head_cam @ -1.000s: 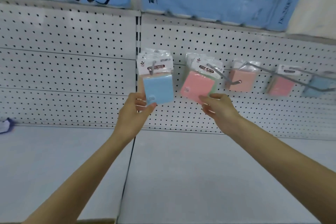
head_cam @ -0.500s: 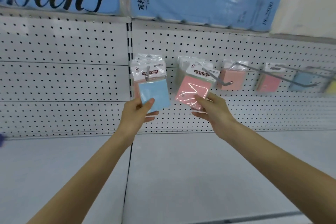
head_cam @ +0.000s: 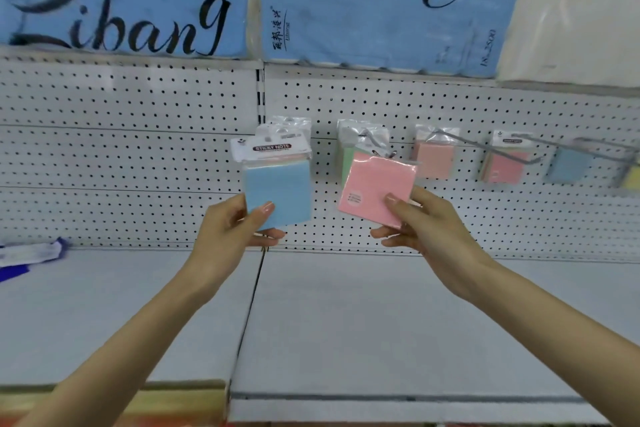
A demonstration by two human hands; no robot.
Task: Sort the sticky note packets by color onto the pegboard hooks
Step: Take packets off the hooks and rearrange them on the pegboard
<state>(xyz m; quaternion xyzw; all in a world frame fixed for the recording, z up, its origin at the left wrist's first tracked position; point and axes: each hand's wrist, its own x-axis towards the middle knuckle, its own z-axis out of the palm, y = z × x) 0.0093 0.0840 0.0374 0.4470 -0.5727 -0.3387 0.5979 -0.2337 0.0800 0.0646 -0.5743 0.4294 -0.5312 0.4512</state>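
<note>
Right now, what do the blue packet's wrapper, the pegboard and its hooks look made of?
The blue sticky note packet looks wrapped in clear glossy plastic film over a paper pad: glare, crinkled top. The pegboard looks like white painted sheet, probably metal, with even punched holes. The hook is thin grey wire, likely steel.

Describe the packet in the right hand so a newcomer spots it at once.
Find the white pegboard under the blue bags. Just right of its vertical seam, the right hand pinches a pink packet by its lower corner. It alone is tilted, in front of a green packet; the left hand holds an upright blue packet.
</note>
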